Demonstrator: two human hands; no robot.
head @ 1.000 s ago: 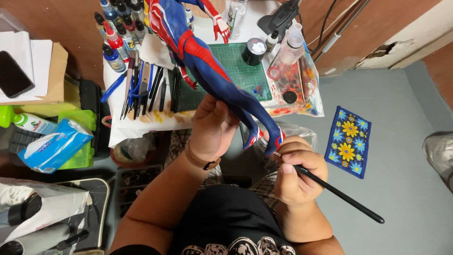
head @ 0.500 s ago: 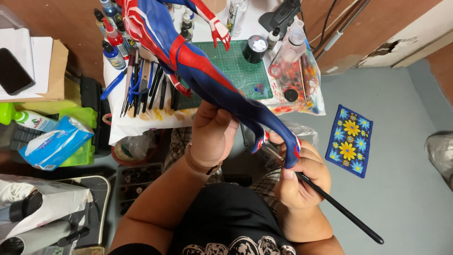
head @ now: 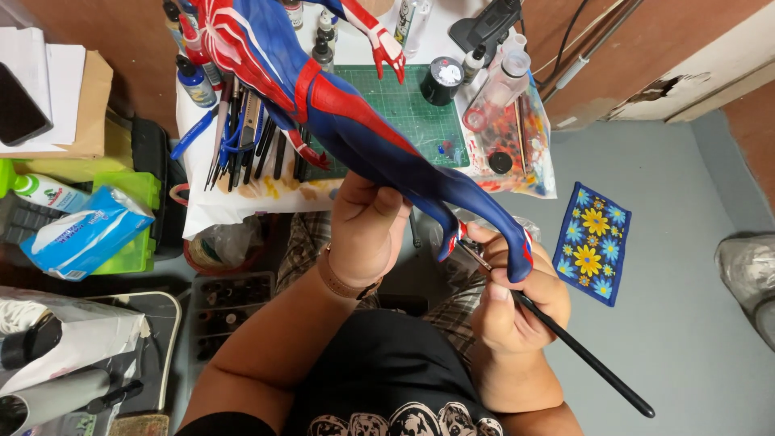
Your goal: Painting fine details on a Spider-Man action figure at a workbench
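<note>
A large red and blue superhero figure [head: 355, 121] lies tilted across the view, head up left, feet down right. My left hand [head: 367, 222] grips its thigh from below. My right hand [head: 513, 303] holds a thin black paintbrush [head: 581, 355], fingers pinched near the ferrule. The brush tip touches the red and white area of the lower foot [head: 452, 242]. The other blue foot [head: 517, 258] rests against my right fingers.
A green cutting mat [head: 404, 109] lies on a white table with paint bottles [head: 194, 81], brushes and tools [head: 250, 145], a black jar [head: 441, 81] and a stained palette [head: 508, 145]. A flowered blue cloth [head: 593, 254] lies on the grey floor. Tissue pack [head: 85, 234] at left.
The figure has been swung left and downward, its feet lowered toward my right hand. My right hand and brush have shifted right, with the brush tip now at the foot.
</note>
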